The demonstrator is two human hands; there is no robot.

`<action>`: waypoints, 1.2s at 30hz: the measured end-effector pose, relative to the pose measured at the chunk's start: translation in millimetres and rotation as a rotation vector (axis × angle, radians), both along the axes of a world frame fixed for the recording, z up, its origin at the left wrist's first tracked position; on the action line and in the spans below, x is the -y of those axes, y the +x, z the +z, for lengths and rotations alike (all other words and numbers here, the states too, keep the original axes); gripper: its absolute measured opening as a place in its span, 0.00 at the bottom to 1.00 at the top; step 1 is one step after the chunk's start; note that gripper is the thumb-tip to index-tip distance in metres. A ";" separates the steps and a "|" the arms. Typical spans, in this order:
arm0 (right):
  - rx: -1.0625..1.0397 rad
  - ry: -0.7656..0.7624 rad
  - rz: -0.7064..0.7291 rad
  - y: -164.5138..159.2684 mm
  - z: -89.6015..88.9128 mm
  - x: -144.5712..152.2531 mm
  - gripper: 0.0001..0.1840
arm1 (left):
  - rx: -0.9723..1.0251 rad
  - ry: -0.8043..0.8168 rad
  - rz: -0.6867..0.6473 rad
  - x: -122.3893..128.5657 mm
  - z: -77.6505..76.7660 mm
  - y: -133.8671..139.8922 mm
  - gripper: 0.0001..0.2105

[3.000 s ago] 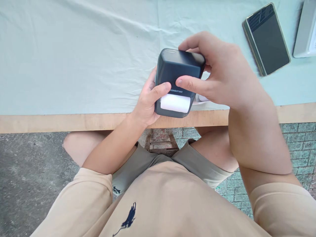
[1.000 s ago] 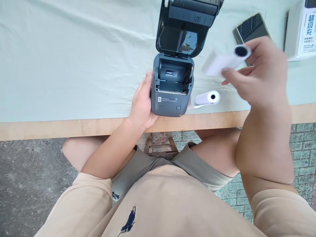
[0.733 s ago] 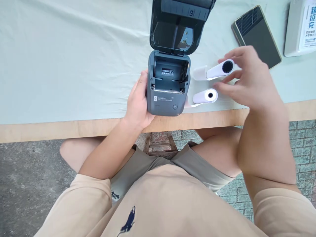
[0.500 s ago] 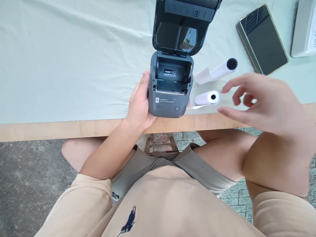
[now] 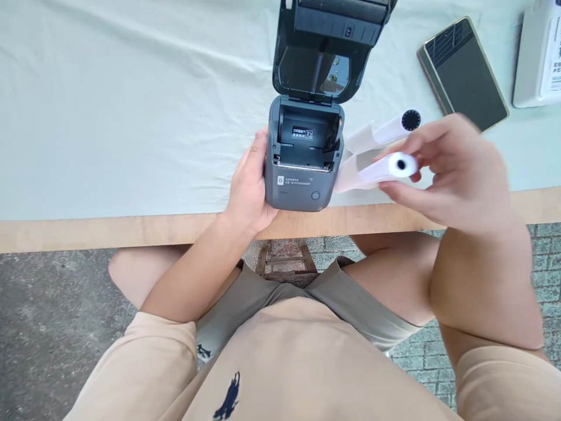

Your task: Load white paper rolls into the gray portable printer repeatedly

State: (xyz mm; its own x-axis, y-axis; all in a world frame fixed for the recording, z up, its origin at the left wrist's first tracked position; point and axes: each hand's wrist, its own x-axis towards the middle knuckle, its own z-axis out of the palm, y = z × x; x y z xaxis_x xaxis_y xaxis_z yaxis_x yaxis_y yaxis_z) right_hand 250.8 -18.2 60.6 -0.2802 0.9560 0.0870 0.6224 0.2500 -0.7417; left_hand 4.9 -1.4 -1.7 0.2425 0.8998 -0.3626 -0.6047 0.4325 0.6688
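Note:
My left hand (image 5: 249,184) grips a dark grey label printer (image 5: 298,190) by its left side, over the table's front edge. The printer's lid (image 5: 319,64) is swung up and back, and its paper bay (image 5: 304,134) shows bare walls and a small label inside. To the right, my right hand (image 5: 456,172) pinches a small white paper roll (image 5: 385,168) between thumb and fingers. A loose end of its paper trails left towards the printer's side. Just behind it lies another white roll (image 5: 390,131) with a black core end, its paper partly unrolled.
A smartphone (image 5: 467,73) lies at the back right of the pale cloth (image 5: 131,117). Beside it, at the right edge, stands a white box (image 5: 534,58) with a printed label. The wooden table edge (image 5: 109,231) runs across in front of my legs.
My right hand has moved left and closed on the nearer paper roll, which is now tilted and raised a little. The left hand still holds the printer in nearly the same place.

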 end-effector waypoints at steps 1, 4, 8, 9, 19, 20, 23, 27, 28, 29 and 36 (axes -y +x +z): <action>-0.113 0.038 -0.022 -0.7 3.3 -0.6 0.17 | 0.009 -0.005 0.000 -0.3 -0.4 0.0 0.18; -0.482 0.075 0.030 -8.7 15.1 -5.1 0.15 | 0.024 -0.016 0.017 -0.4 0.7 0.0 0.17; -0.550 -0.208 0.429 -35.4 33.4 -12.6 0.12 | 0.025 0.006 -0.003 2.0 8.1 0.7 0.17; -0.433 -0.236 0.480 -44.0 37.3 -14.4 0.13 | 0.022 0.004 -0.001 2.6 10.0 0.9 0.17; 0.592 0.053 0.182 -93.7 41.1 -36.3 0.16 | 0.006 0.000 0.032 3.2 5.5 2.2 0.16; 0.645 0.042 0.175 -95.5 40.8 -38.0 0.16 | 0.010 0.006 0.034 3.1 4.6 2.1 0.16; 0.727 0.012 0.186 -101.3 40.0 -40.9 0.13 | 0.013 0.000 0.044 2.7 3.3 2.1 0.16; 0.752 -0.035 0.175 -106.6 42.0 -40.4 0.16 | 0.015 0.008 0.039 2.2 2.8 2.2 0.16; 0.763 -0.031 0.170 -106.3 43.5 -39.1 0.17 | 0.021 0.022 0.036 2.1 2.7 2.1 0.16; 0.765 -0.006 0.162 -104.9 45.2 -37.3 0.16 | 0.024 0.034 0.033 2.0 2.7 2.0 0.15; 0.589 0.313 0.284 -81.0 32.5 -12.7 0.05 | -0.013 0.021 0.006 0.1 2.1 2.4 0.19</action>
State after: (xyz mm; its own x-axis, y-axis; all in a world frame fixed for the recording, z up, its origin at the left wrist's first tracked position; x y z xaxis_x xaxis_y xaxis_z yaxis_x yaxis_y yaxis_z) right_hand 169.8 -5.5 93.1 -0.5989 0.7942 0.1027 0.7760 0.6073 -0.1703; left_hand 7.3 -1.6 0.4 0.2319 0.9087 -0.3472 -0.5984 0.4147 0.6856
